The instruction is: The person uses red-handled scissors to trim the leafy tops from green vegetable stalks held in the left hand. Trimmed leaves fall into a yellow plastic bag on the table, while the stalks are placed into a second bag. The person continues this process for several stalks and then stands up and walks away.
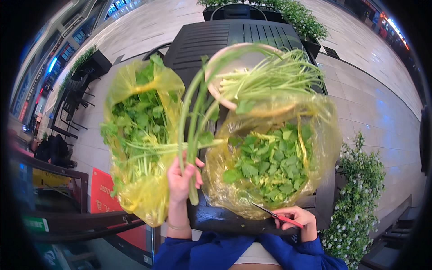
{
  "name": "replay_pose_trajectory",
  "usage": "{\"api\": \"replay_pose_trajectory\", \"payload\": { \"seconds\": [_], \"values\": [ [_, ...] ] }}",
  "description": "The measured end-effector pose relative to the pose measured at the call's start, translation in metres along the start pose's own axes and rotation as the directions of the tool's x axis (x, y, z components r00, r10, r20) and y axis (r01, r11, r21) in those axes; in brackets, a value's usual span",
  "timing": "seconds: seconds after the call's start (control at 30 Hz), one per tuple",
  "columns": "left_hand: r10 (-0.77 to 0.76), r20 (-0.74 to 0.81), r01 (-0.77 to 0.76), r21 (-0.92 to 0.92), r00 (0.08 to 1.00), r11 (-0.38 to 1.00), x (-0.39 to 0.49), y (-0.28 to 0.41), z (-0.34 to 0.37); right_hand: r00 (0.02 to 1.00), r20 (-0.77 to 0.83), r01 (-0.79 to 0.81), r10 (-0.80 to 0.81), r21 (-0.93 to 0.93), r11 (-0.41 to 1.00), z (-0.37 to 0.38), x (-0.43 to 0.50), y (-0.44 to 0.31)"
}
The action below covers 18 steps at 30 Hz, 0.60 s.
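My left hand (184,179) grips a few long green stalks (193,135), likely celery, held upright between the two bags. Other pale stalks (158,147) lie crosswise behind them. My right hand (293,217) holds red-handled scissors (287,220), blades pointing up and left at the near side of the right bag. That yellow plastic bag (216,189) gapes around a heap of cut green leaves (270,162). To the left, another yellow plastic bag (145,209) holds leafy stalks (145,114). Behind the right bag, a round pale basin (216,64) carries trimmed stalks (270,76).
Everything stands on a black slatted table (206,37). A black chair (238,11) is at its far end. Flowering plants (359,202) grow by the right side, and a planter (303,20) stands beyond. A red sign (104,192) is at the left.
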<state>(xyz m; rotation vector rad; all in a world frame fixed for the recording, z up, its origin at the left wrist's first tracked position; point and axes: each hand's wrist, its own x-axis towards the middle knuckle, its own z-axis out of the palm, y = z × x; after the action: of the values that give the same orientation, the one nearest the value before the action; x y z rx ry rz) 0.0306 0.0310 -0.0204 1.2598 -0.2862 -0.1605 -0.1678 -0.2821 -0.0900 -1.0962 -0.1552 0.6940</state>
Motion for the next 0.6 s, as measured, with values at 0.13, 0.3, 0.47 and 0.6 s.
{"api": "replay_pose_trajectory", "payload": {
  "seconds": [0.13,0.3,0.47,0.6],
  "values": [
    [-0.049,0.034,0.043,0.150,0.998,0.988,0.018,0.018,0.020,0.995,-0.026,-0.089,0.092,0.096,0.991,-0.008,0.000,-0.006],
    [0.122,0.183,-0.191,0.432,0.976,0.881,0.092,0.058,0.052,0.967,-0.135,-0.207,0.217,0.081,0.975,0.026,-0.006,-0.043],
    [0.223,0.346,-0.410,0.813,0.911,0.413,0.178,0.079,0.085,0.926,-0.327,-0.157,0.190,0.125,0.980,0.071,-0.034,-0.097],
    [0.117,0.313,-0.298,0.945,0.942,-0.133,0.171,0.074,0.109,0.883,-0.407,-0.183,0.235,0.163,0.970,0.092,-0.055,-0.125]
  ]
}}
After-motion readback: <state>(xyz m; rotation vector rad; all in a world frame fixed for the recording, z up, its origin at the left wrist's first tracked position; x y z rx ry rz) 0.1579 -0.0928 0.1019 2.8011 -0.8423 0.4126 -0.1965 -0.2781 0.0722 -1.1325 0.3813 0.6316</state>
